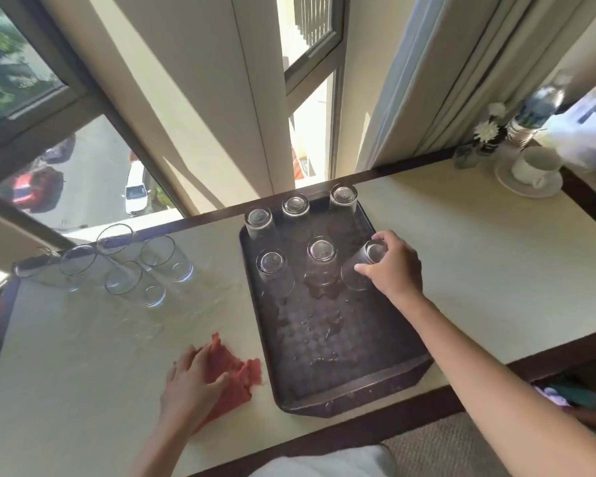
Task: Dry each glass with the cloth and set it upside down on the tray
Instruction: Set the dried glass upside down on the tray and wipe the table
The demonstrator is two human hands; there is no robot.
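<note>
A dark brown tray (341, 380) lies on the pale table. Several clear glasses stand upside down on its far half. My right hand (394, 266) grips the rightmost upturned glass (362, 268) in the nearer row, fingers curled round its base. My left hand (195, 380) rests on a crumpled red cloth (240, 368) lying on the table left of the tray, fingers fairly straight. Several upright glasses (133, 266) stand at the table's far left.
The table's far edge meets a window with a dark frame. At the far right stand a white cup on a saucer (530, 170), a water bottle (537, 108), a small flower vase (489, 136) and a white box. The tray's near half carries wet marks.
</note>
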